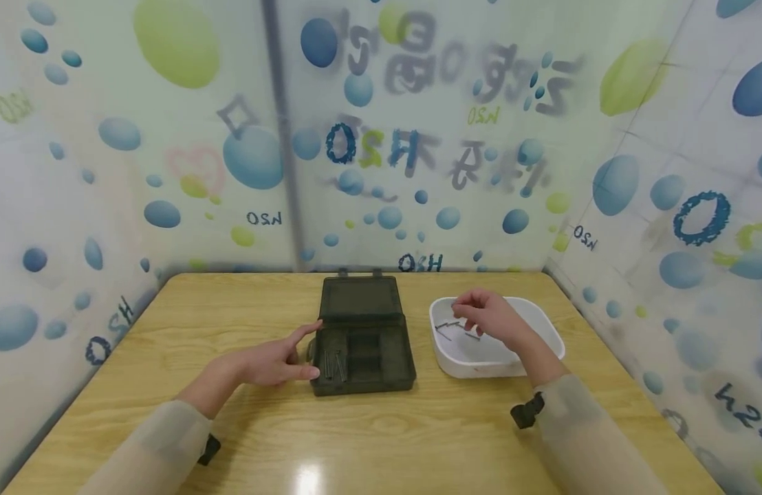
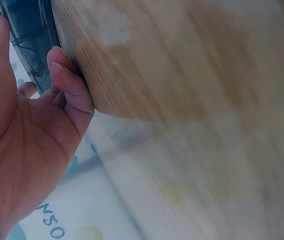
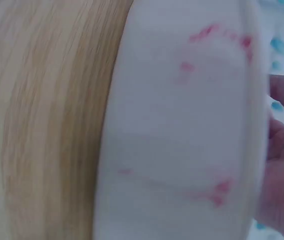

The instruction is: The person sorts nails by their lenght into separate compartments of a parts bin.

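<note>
A dark see-through plastic case lies on the table, its lid tipped back. Several thin metal rods, like nails or screws, sit in its left compartment. My left hand touches the case's left side with thumb and forefinger spread; its other fingers bend toward the palm in the left wrist view. To the right stands a white tub with a few similar thin metal pieces in it. Above the tub is my right hand, its fingers loosely bent; nothing shows between them.
The wooden table meets a printed fabric wall at the back, with more fabric at both sides. Reddish marks show on the tub's outer wall. A black wrist device is on the right sleeve.
</note>
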`<state>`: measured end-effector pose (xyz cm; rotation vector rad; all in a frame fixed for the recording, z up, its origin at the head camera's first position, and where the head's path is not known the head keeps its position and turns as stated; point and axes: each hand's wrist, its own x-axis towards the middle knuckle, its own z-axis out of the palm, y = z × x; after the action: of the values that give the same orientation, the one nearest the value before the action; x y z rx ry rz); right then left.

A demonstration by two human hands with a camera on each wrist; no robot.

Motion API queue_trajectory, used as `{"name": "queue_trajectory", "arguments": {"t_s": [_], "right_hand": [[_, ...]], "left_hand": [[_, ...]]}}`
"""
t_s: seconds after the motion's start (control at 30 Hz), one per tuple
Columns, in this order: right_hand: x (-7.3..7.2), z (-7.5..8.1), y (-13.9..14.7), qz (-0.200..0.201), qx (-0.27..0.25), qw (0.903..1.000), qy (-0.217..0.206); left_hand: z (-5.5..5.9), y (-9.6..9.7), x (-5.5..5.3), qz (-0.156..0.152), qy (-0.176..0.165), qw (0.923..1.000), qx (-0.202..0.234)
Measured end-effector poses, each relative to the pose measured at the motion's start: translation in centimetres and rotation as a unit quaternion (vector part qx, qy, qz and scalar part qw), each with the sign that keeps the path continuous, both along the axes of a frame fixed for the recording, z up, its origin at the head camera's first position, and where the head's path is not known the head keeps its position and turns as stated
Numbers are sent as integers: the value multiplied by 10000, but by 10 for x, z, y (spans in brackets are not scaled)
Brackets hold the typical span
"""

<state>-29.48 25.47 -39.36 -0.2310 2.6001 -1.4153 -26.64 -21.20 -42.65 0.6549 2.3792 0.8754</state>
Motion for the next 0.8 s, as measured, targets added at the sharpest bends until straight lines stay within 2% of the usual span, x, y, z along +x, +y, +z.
{"name": "queue_trajectory", "arguments": {"t_s": [0.13, 0.23, 0.4, 0.8], "right_hand": [[-12, -10, 8, 131, 483, 9978, -444], [-19, -15, 6, 190, 636, 9960, -591], [-28, -23, -2, 249, 670, 9955, -622], [-29, -37, -8, 98, 1163, 9911, -646]], "left_hand": [[1, -2, 1, 3, -60, 10000, 11], [2, -2, 1, -16, -77, 10000, 27], [3, -1, 0, -88, -88, 9999, 66], [4, 2, -1, -135, -128, 9997, 124]]}}
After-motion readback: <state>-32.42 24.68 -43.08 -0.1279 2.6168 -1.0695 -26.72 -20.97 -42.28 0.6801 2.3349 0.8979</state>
